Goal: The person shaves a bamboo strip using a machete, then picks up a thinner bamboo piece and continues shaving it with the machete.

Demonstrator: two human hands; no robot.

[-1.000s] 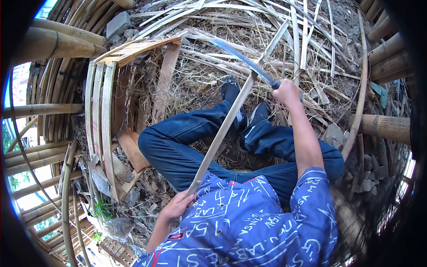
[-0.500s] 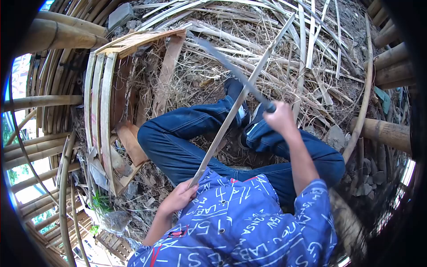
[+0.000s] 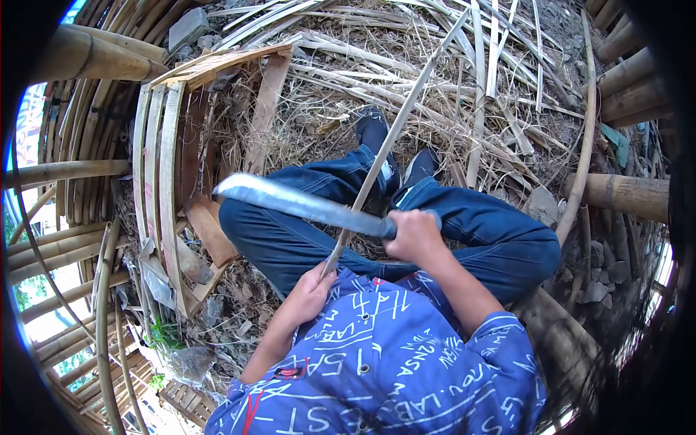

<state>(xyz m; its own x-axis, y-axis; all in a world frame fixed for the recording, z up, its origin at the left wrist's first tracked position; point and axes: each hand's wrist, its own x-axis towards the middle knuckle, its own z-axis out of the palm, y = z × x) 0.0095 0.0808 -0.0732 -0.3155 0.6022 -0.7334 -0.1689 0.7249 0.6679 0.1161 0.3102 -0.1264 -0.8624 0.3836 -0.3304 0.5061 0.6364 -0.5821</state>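
My left hand (image 3: 308,296) is closed around the near end of a long bamboo strip (image 3: 397,130), close to my waist. The strip slants up and away to the right, its far end above the litter on the ground. In my right hand (image 3: 415,237) is the dark handle of a machete (image 3: 290,199). Its blade points left across my lap, lying over the lower part of the strip in this view, a short way above my left hand. Motion blurs the blade slightly.
A wooden slatted crate (image 3: 172,156) lies on its side at the left. Many split bamboo strips (image 3: 355,54) and dry shavings cover the ground ahead. Thick bamboo poles (image 3: 638,197) stick in from the right, and a grey block (image 3: 190,29) sits at the upper left.
My right hand has come down and left toward my body with the machete, and its blade has swung from pointing up-left to nearly level. My left hand keeps holding the bamboo strip.
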